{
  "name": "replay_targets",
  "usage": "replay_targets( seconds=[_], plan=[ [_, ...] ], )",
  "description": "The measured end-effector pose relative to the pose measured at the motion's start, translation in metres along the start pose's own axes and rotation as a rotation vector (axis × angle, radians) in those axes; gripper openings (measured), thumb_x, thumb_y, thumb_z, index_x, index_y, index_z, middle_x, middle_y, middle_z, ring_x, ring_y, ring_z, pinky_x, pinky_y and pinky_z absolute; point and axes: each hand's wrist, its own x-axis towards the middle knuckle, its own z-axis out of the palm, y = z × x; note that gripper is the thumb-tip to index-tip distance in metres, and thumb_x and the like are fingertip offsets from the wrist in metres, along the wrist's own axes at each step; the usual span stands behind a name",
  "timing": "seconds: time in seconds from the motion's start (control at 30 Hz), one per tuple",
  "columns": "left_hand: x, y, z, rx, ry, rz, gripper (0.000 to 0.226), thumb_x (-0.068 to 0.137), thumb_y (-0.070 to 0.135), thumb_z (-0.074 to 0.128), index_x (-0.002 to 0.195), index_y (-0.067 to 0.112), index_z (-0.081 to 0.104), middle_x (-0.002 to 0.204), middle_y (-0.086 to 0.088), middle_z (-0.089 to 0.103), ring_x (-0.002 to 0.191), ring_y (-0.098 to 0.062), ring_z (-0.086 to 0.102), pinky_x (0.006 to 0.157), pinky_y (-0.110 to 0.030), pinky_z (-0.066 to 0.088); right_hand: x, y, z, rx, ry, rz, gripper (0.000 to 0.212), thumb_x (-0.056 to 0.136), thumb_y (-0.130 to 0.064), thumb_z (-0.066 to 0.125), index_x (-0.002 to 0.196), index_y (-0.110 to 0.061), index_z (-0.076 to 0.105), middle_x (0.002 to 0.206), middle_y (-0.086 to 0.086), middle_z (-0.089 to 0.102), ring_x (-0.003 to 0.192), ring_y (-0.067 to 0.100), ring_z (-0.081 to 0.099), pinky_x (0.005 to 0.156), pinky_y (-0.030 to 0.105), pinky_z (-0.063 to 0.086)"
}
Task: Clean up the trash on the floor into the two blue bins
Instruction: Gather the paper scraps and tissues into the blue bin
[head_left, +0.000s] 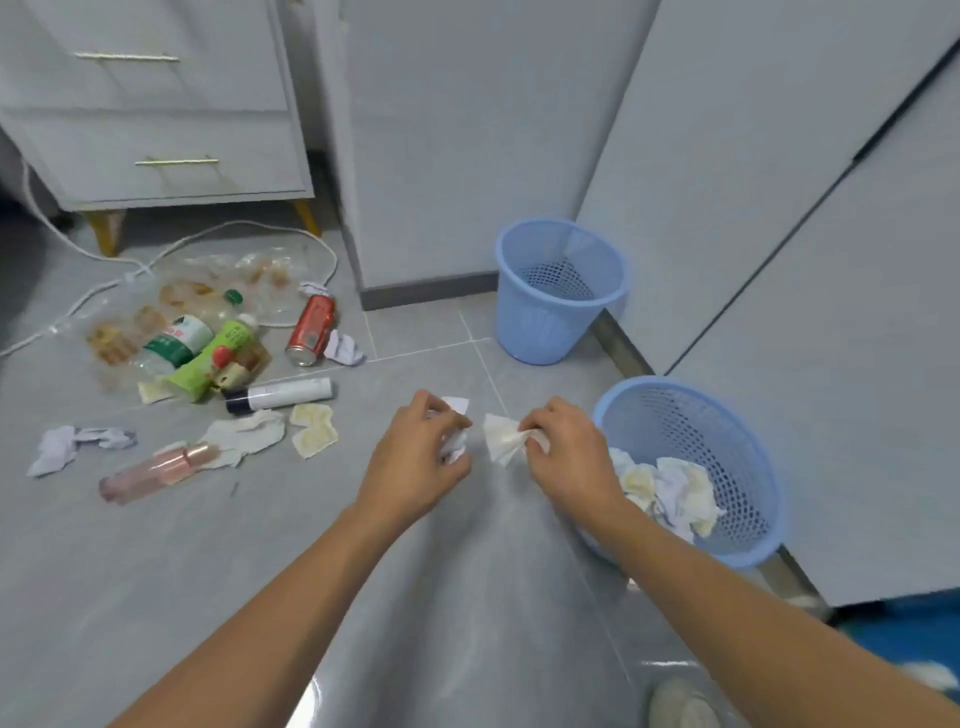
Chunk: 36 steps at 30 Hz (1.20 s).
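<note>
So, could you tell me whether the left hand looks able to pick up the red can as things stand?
Probably not yet. The left hand already grips a crumpled paper, so its fingers are occupied. The red can lies uncovered on the floor to its left, with only a paper wad beside it.

Two blue bins (558, 291) standing by the cabinets, two hands (415, 457) showing, each holding one paper scrap (501, 439). On the floor: one red can (311, 330), two drink bottles (179, 338), one white tube (283, 394), one pink bottle (156, 470) lying.
</note>
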Motion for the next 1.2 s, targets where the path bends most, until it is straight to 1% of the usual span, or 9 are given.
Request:
replay_targets(
  seconds=[0.17,0.33,0.43,0.53,0.67,0.77,0.87,1.0,1.2],
  plan=[
    [0.040,0.119,0.050,-0.108,-0.087,0.208,0.036,0.081,0.034,0.071,0.116,0.028,0.070,0.118,0.007,0.049,0.108,-0.018,0.055,0.087,-0.039,0.053,-0.026,0.077,-0.097,-0.131,0.177,0.254,0.016,0.083,-0.005,0.065,0.090,-0.016,0.073,0.096,0.003,0.065,0.094,0.030,0.062,0.078,0.042,0.051],
    [0.057,0.185,0.101,-0.063,-0.209,0.297,0.047,0.083,0.050,0.067,0.128,0.036,0.064,0.124,0.011,0.051,0.115,-0.015,0.056,0.087,-0.039,0.054,-0.042,0.118,-0.139,-0.230,-0.027,0.359,0.026,0.080,-0.022,0.071,0.106,-0.025,0.071,0.108,-0.001,0.062,0.100,0.028,0.065,0.084,0.039,0.051],
    [0.059,0.194,0.117,0.049,-0.271,0.314,0.061,0.081,0.069,0.057,0.137,0.046,0.053,0.125,0.014,0.059,0.117,-0.014,0.060,0.090,-0.039,0.054,-0.041,0.122,-0.142,-0.234,-0.128,0.366,0.039,0.081,-0.030,0.070,0.119,-0.033,0.066,0.122,-0.007,0.059,0.109,0.024,0.063,0.089,0.038,0.051],
    [0.056,0.188,0.121,0.112,-0.207,0.324,0.060,0.083,0.071,0.050,0.138,0.046,0.053,0.119,0.011,0.065,0.115,-0.017,0.062,0.089,-0.038,0.054,-0.037,0.125,-0.140,-0.256,-0.109,0.343,0.039,0.082,-0.027,0.063,0.120,-0.035,0.065,0.125,-0.011,0.060,0.109,0.022,0.063,0.089,0.037,0.051],
    [0.055,0.176,0.117,0.095,-0.138,0.373,0.053,0.085,0.070,0.050,0.128,0.041,0.061,0.110,0.012,0.068,0.111,-0.017,0.055,0.083,-0.039,0.055,-0.027,0.114,-0.132,-0.297,-0.001,0.271,0.030,0.082,-0.021,0.056,0.107,-0.032,0.069,0.110,-0.012,0.067,0.091,0.020,0.066,0.077,0.036,0.054],
    [0.055,0.166,0.102,0.087,-0.060,0.394,0.039,0.089,0.054,0.055,0.120,0.033,0.064,0.104,0.010,0.065,0.100,-0.018,0.053,0.075,-0.036,0.050,-0.003,0.095,-0.124,-0.265,0.091,0.177,0.019,0.083,-0.020,0.055,0.093,-0.028,0.068,0.093,-0.010,0.066,0.080,0.019,0.064,0.069,0.035,0.052],
    [0.053,0.140,0.068,0.103,0.049,0.343,0.028,0.091,0.044,0.059,0.115,0.029,0.063,0.099,0.010,0.062,0.096,-0.016,0.051,0.071,-0.033,0.047,0.033,0.062,-0.110,-0.196,0.119,0.077,0.014,0.082,-0.019,0.056,0.090,-0.026,0.066,0.087,-0.008,0.066,0.076,0.017,0.062,0.067,0.033,0.051],
    [0.044,0.080,-0.001,0.171,0.200,0.113,0.023,0.091,0.036,0.061,0.112,0.027,0.063,0.095,0.011,0.062,0.095,-0.016,0.051,0.071,-0.035,0.048,0.062,-0.010,-0.078,-0.047,0.042,-0.038,0.016,0.081,-0.015,0.058,0.091,-0.023,0.066,0.087,-0.007,0.066,0.079,0.018,0.062,0.069,0.035,0.051],
    [-0.020,0.047,-0.108,0.254,0.206,-0.275,0.021,0.092,0.034,0.061,0.111,0.026,0.063,0.094,0.009,0.064,0.100,-0.018,0.052,0.070,-0.035,0.047,0.045,-0.117,-0.072,0.067,-0.158,-0.128,0.020,0.081,-0.017,0.055,0.096,-0.027,0.065,0.086,-0.008,0.062,0.075,0.018,0.060,0.067,0.035,0.051]
  ],
)
